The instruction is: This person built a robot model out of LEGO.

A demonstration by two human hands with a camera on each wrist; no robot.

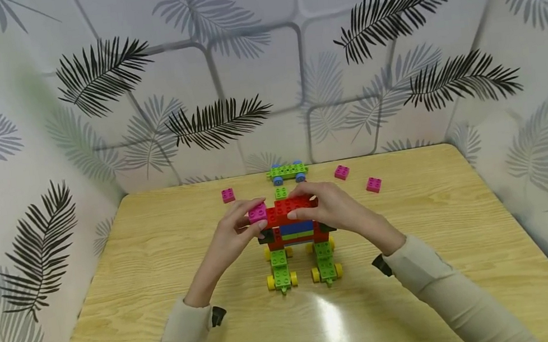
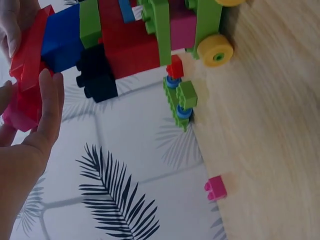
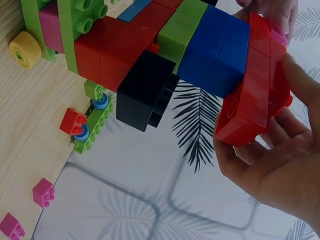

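Note:
A building-block model on yellow wheels stands on the table, with red bricks (image 1: 292,205) across its top. My left hand (image 1: 228,237) pinches a pink brick (image 1: 257,213) between thumb and fingers at the left end of that red top. On the other end, my right hand (image 1: 335,208) grips the red bricks, thumb in front and fingers behind. Below them come blue bricks (image 3: 212,55), light green bricks (image 3: 181,31) and a black brick (image 3: 145,90) jutting out at the side. Green wheeled bases (image 1: 282,274) carry the model.
Behind the model sits a green car base (image 1: 288,171) with blue wheels, near the table's back edge. Loose pink bricks lie at the back left (image 1: 227,195) and back right (image 1: 342,172). A patterned wall backdrop (image 1: 264,82) rises directly behind the table (image 1: 166,296).

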